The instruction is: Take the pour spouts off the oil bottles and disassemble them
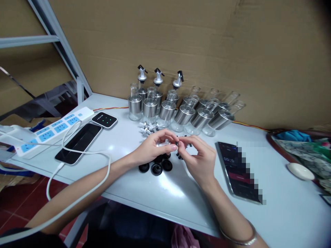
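My left hand (pixel 151 146) is closed around a silver pourer spout (pixel 167 141), mostly covered by its fingers. Its fingertips meet those of my right hand (pixel 198 156), which pinches a small dark piece (pixel 177 143) at the spout's end. Just below my hands lie several round black stoppers (pixel 156 169). Small black parts (pixel 190 145) are scattered behind my right fingers. Beyond my left hand is a pile of silver spouts (pixel 148 128).
Several glass bottles with metal sleeves (pixel 150 107) stand at the back; three carry pourers (pixel 158 79). To the left are a power strip (pixel 55 131), a phone (pixel 80 143) and a small black device (pixel 104 120). A cable (pixel 110 165) crosses my left forearm. Another phone (pixel 236 172) lies right.
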`<state>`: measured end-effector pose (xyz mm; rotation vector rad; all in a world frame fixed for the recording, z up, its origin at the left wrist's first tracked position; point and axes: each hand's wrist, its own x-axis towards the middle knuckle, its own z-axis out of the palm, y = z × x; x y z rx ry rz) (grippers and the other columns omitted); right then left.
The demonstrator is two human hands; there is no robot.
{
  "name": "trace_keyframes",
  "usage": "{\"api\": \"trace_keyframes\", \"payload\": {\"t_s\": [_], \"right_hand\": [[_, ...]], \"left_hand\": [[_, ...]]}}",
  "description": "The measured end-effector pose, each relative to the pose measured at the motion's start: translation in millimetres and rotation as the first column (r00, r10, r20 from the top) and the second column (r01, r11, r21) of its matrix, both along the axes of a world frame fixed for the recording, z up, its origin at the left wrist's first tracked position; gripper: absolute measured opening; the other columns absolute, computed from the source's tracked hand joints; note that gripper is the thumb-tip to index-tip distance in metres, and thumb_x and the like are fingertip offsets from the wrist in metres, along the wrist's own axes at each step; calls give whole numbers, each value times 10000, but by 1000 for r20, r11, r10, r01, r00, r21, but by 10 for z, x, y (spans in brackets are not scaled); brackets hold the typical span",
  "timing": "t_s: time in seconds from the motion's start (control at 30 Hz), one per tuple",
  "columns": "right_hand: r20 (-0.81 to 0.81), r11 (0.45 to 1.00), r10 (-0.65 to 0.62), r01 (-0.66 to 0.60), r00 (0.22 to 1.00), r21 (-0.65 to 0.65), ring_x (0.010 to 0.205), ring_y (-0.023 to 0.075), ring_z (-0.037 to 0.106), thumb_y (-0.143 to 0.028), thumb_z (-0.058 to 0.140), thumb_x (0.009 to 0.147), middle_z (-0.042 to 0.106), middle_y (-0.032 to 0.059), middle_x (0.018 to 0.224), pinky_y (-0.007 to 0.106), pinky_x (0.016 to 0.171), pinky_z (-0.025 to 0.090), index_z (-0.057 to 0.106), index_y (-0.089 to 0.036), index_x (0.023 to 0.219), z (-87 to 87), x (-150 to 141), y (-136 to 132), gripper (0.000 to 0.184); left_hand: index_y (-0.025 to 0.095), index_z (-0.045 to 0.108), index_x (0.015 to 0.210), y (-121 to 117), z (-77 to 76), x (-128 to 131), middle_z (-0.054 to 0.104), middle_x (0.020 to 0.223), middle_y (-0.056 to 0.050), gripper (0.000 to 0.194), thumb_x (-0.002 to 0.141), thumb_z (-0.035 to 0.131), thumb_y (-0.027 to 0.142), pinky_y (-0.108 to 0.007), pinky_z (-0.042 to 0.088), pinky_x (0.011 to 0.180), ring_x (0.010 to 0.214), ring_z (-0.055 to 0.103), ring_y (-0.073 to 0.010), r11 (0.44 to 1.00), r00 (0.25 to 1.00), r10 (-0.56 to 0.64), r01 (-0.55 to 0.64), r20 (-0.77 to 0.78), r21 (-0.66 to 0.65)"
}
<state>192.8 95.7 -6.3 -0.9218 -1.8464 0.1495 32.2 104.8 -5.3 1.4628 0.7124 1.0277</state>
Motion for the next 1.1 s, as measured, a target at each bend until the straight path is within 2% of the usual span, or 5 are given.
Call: {"api": "trace_keyframes", "payload": {"t_s": [0.23,0.37,0.77,0.93,1.1], "right_hand": [[-146,983,40,-65,988,-174,597,108,543,-130,574,793,603,-12,639,250,589,434,622,-186,748,-16,6,12,86],[-204,969,35,-84,978,-234,648,111,538,-128,584,780,581,-15,688,244,621,443,577,-187,809,-42,-7,26,67],[122,997,68,-63,990,-42,971,231,538,-351,723,710,563,93,1030,375,797,459,492,-202,1085,-153,-46,62,465],[61,998,17,-14,998,-62,813,171,580,-283,607,824,619,39,885,329,747,459,523,-205,1032,-112,-30,27,238],[-27,989,-19,15,999,-144,821,167,608,-266,484,894,654,64,939,309,727,479,553,-185,1077,-96,15,29,212]], "left_hand": [[167,594,853,-8,57,-21,580,775,8,85,784,603,216,-210,444,617,626,528,-69,984,988,-147,151,41,-97],[210,497,1070,-36,45,3,525,786,22,348,750,634,214,-214,428,617,654,512,-82,991,997,-53,60,57,-119],[260,318,1094,-88,-10,69,478,925,20,517,640,545,165,-279,387,765,889,519,-142,925,911,110,52,398,-376],[236,397,1126,14,-61,54,484,837,25,363,808,562,296,-254,405,714,787,517,-112,953,950,147,-61,277,-297],[186,517,1063,79,-119,14,552,883,-19,320,825,586,389,-270,443,753,808,555,-128,997,995,79,-79,59,-6]]}}
